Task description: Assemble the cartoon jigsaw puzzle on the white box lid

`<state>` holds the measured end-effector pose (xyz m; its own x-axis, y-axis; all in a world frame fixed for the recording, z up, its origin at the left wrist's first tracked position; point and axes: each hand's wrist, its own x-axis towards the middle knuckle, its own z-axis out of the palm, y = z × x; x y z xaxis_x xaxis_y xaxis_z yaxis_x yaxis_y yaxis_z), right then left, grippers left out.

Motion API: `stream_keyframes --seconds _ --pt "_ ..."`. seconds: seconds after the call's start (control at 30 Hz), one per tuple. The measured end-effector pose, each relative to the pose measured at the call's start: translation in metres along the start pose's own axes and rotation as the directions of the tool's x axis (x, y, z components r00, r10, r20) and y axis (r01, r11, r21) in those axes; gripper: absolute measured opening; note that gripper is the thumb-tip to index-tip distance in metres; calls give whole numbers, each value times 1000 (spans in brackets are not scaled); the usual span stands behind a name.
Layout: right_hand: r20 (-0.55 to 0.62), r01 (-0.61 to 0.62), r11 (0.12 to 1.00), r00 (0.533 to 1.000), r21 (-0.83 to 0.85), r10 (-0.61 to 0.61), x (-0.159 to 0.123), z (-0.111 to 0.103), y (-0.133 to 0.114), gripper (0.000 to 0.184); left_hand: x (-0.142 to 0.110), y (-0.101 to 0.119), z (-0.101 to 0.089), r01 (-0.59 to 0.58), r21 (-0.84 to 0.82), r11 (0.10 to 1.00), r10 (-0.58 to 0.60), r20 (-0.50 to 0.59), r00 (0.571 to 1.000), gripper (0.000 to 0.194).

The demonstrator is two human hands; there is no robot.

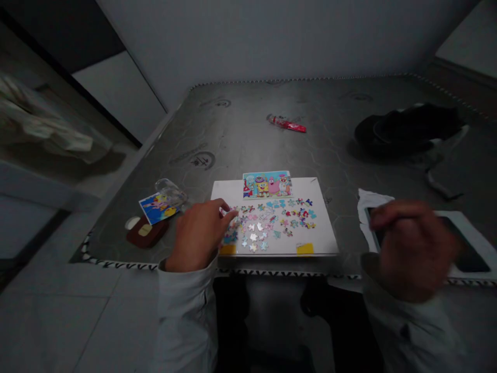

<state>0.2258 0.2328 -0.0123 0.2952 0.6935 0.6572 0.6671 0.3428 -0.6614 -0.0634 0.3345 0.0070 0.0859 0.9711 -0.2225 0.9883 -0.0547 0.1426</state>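
A white board point(318, 197) lies near the table's front edge with several small coloured puzzle pieces point(272, 223) scattered on it. A cartoon reference picture point(267, 184) sits at its far edge. My left hand point(200, 233) rests on the board's left side, fingers reaching among the pieces; whether it pinches one is hidden. My right hand point(413, 248) hovers to the right of the board above a tablet point(466, 243), blurred by motion, fingers curled.
The grey table point(252, 134) carries a red tube point(287, 124) at the back, a dark bundle point(407, 129) at right, a clear plastic bag with a printed card point(161, 204) and a brown object point(145, 233) at left. White paper point(368, 199) lies under the tablet.
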Motion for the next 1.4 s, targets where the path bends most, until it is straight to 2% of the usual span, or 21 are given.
stream_keyframes --seconds 0.03,0.07,0.13,0.2,0.27,0.4,0.6,0.73,0.87,1.07,1.4 --pt "100 75 996 992 -40 -71 -2 8 6 26 1 -2 1 -3 -2 1000 3 7 1000 30" --pt "230 163 980 964 -118 -132 -5 16 14 21 1 -5 2 -10 -5 1000 10 14 1000 29" --pt "362 299 936 907 -187 -217 -15 30 32 18 2 -8 4 -39 -18 999 39 26 999 28" --pt "437 382 905 857 -188 -271 -27 39 47 17 3 -8 6 -89 -38 995 91 44 995 26" --pt "468 405 893 839 -194 -279 -36 45 57 17 3 -5 8 -141 -48 989 144 68 987 24" --pt "479 427 886 825 -179 -301 -44 49 63 19 2 9 14 -248 -25 969 249 81 965 21" --pt "478 453 874 815 -175 -327 -45 51 65 25 1 30 28 -424 -51 904 427 81 901 18" --pt "485 449 876 814 -175 -320 -46 51 68 25 4 42 38 -503 -38 863 505 88 859 15" --pt "518 473 867 786 -154 -337 -46 51 69 25 8 50 46 -559 -33 828 560 86 824 21" --pt "517 467 875 783 -124 -345 -45 51 67 26 13 53 56 -557 -17 831 555 102 825 27" --pt "468 409 907 824 -100 -320 -48 50 73 29 15 61 59 -531 -6 847 528 123 840 15"
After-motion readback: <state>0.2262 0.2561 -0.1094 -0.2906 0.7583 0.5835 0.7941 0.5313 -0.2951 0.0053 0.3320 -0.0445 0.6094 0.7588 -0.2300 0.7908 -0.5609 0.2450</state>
